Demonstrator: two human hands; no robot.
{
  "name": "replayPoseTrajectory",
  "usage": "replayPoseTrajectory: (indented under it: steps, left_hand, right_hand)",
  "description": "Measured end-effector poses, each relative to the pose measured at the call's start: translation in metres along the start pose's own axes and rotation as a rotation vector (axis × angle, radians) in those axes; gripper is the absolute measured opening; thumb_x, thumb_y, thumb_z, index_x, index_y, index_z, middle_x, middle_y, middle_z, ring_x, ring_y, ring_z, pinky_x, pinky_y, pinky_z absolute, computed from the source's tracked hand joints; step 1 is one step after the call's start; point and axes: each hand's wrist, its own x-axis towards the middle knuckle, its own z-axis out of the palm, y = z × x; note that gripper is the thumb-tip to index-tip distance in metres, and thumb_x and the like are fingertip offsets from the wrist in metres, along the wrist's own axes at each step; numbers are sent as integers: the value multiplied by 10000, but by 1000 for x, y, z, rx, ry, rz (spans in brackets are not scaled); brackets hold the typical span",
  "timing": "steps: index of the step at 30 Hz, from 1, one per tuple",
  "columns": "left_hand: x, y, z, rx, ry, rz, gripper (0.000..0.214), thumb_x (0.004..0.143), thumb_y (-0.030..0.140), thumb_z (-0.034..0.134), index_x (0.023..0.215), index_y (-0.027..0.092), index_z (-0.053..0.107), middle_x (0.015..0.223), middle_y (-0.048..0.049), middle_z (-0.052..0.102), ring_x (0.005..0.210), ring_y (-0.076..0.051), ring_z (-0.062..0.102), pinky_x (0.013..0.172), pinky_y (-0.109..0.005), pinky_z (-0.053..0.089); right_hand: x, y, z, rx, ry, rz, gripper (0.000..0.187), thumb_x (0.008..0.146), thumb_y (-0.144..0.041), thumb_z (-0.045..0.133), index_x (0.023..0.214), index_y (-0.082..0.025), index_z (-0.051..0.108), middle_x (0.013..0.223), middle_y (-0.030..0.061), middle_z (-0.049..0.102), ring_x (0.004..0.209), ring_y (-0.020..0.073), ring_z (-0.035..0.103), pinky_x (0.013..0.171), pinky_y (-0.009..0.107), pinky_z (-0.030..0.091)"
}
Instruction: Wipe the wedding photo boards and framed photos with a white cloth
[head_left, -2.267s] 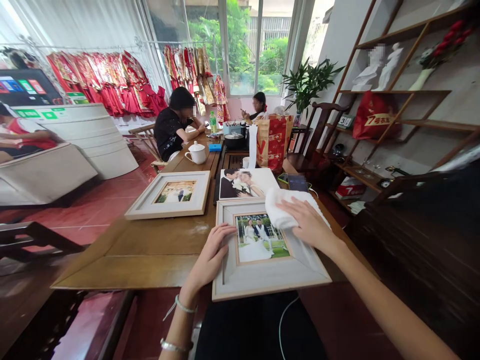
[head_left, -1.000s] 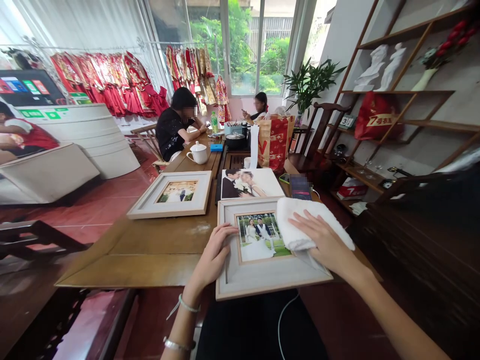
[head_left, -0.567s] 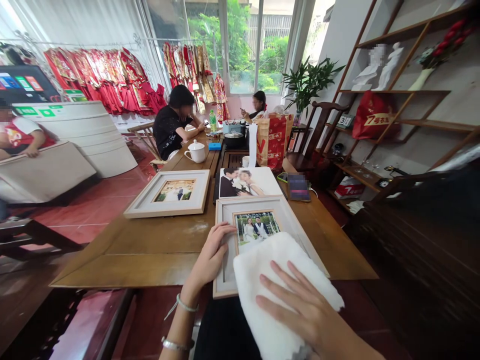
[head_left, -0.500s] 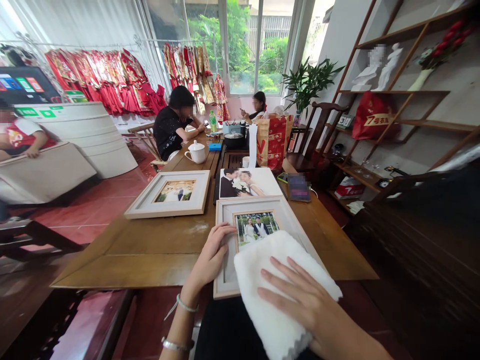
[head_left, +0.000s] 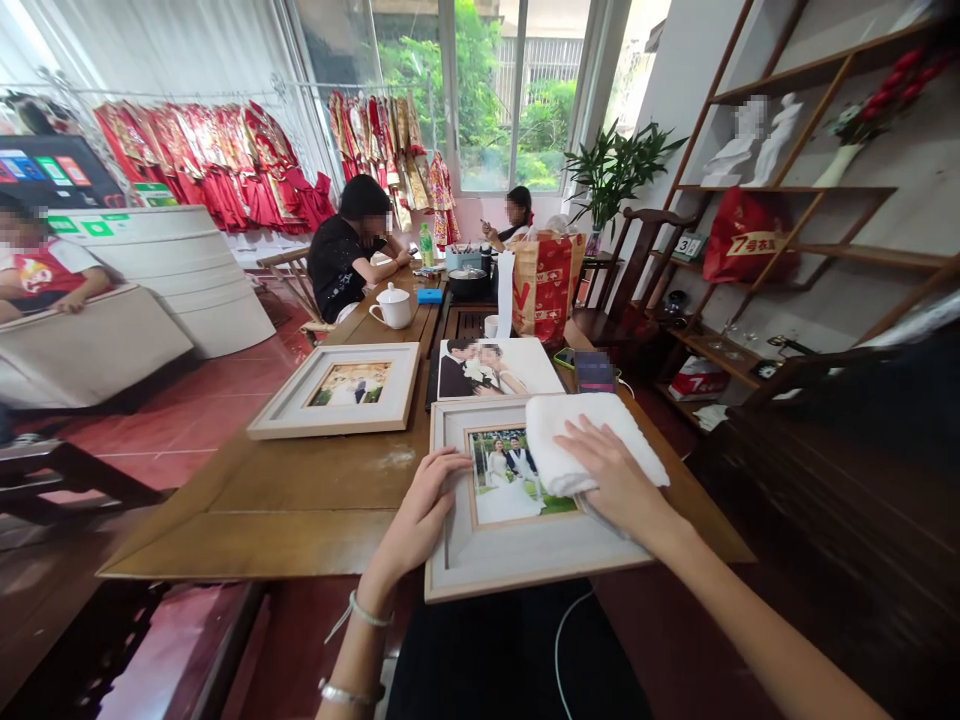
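A light wood picture frame [head_left: 517, 555] with a white mat and a photo of a couple lies at the near edge of the table, slightly overhanging it. My left hand [head_left: 431, 505] holds its left side, fingers hooked over the rim and fingertips beside the photo. On the upper right of the frame, a folded white cloth [head_left: 600, 415] covers the corner and part of the photo. My right hand [head_left: 607, 470] presses on the cloth and grips it, fingers spread along its top.
A second framed photo [head_left: 296, 405] lies to the left on the wooden table [head_left: 315, 500]. Beyond are a wedding print [head_left: 525, 365], a phone [head_left: 596, 370], a white lidded mug [head_left: 391, 306] and a red paper bag [head_left: 551, 285]. Two people sit at the far end.
My right hand has moved the white cloth up and away from me, from the frame's lower right to its upper right corner, uncovering the lower part. My left hand stays put.
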Motion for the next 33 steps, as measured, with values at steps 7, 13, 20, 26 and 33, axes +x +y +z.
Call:
replayPoseTrajectory:
  steps: [7, 13, 20, 26, 33]
  left_hand:
    - [0, -1, 1, -8, 18, 6, 429, 809, 55, 384, 1150, 231, 575, 1261, -70, 553, 1322, -233, 329, 1131, -483, 236]
    - [-1, 0, 1, -20, 13, -16, 439, 810, 55, 379, 1168, 231, 562, 1282, -69, 524, 1335, -215, 318, 1142, -454, 223]
    - [-2, 2, 1, -22, 23, -60, 447, 820, 69, 393, 1210, 228, 543, 1344, -79, 456, 1354, -226, 299, 1147, -457, 210]
    - [-2, 0, 1, -23, 17, -63, 458, 819, 69, 393, 1222, 235, 534, 1354, -78, 443, 1361, -224, 284, 1150, -458, 197]
    - [-1, -2, 2, -15, 14, -71, 428, 836, 87, 396, 1219, 227, 525, 1355, -85, 432, 1355, -231, 286, 1149, -463, 183]
  right_hand:
    - [-26, -69, -23, 208, -317, -258, 768, 569, 32, 429, 1298, -194, 513, 1420, 75, 462, 1372, 232, 294, 1137, 488, 199]
    - [-50, -54, -44, 164, -357, -216, 801, 595, 67, 364, 1321, -244, 499, 1411, 19, 473, 1370, 201, 301, 1125, 481, 241]
    - [8, 21, -19, -96, -32, 126, 750, 617, 60, 409, 1343, -117, 478, 1385, 131, 492, 1329, 285, 371, 1074, 489, 323]
    - [60, 22, -6, -52, 6, 64, 694, 691, -8, 464, 1364, -177, 460, 1412, 100, 468, 1348, 287, 333, 1086, 487, 289]
    - [55, -4, -2, -19, -174, -85, 815, 602, 30, 449, 1380, -213, 441, 1462, 93, 397, 1391, 289, 231, 1105, 544, 175]
